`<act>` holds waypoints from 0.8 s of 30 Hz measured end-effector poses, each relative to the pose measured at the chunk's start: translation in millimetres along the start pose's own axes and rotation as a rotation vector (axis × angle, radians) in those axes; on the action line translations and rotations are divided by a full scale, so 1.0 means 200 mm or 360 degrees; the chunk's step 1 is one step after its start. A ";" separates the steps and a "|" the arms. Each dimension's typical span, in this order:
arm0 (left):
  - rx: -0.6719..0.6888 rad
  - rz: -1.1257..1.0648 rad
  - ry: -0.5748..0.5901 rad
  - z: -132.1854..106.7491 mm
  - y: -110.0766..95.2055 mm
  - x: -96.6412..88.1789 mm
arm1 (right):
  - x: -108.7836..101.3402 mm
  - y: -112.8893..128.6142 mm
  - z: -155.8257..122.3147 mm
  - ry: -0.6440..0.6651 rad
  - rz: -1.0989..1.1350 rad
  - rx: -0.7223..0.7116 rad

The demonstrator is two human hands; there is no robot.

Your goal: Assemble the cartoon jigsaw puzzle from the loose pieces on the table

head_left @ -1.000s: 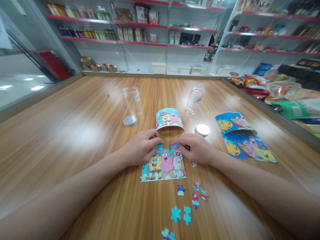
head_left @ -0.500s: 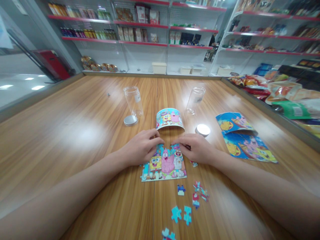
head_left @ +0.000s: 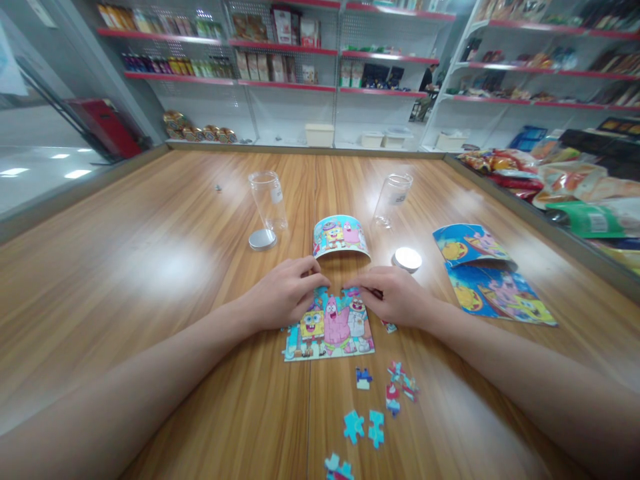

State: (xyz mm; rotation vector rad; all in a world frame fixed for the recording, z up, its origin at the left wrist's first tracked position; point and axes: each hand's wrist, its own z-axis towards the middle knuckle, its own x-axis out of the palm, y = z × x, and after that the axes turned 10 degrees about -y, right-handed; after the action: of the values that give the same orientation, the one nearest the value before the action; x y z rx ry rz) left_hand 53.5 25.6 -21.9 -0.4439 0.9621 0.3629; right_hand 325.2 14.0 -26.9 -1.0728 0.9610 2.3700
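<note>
Head: puzzle [head_left: 337, 325] between hands [head_left: 286, 293] [head_left: 395, 293], contact likely

White shelving [head_left: 286, 110] with red front edges [head_left: 286, 85] and perforated back panels [head_left: 326, 71] stands beyond the wood-grain surface [head_left: 115, 207], which is bordered by a dull brownish rim [head_left: 300, 152]. Pale glare [head_left: 167, 267] spots that surface. At far left, bright reflections [head_left: 77, 174] lie on a grey, glossy floor [head_left: 35, 141].

Around one jigsaw [head_left: 336, 331], two clear jars [head_left: 269, 200] [head_left: 393, 200] are standing at 11/1 o'clock, two lids [head_left: 263, 240] [head_left: 407, 259] lying at 11/2, one arched picture card [head_left: 342, 235] at 12, two plain cyan pieces [head_left: 354, 425] [head_left: 376, 428] at 5.
</note>
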 end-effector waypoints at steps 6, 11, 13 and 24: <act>0.0007 0.0001 0.0010 0.01 0.00 0.00 | 0.00 0.00 0.00 -0.0013 -0.0013 -0.0020; 0.0012 0.0002 0.0002 0.01 -0.01 0.00 | 0.00 0.00 0.00 0.0001 -0.0020 -0.0014; 0.0014 0.0008 -0.0004 0.01 -0.01 0.00 | 0.00 0.00 0.00 -0.0003 -0.0018 -0.0019; 0.0012 0.0010 -0.0012 0.00 0.00 0.00 | 0.00 0.01 0.00 0.0052 -0.0078 -0.0016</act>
State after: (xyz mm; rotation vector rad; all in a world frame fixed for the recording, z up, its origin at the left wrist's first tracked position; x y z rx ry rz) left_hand 54.2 26.0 -21.2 -0.4328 0.9572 0.3661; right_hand 324.9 12.9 -26.4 -1.1291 0.9241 2.3274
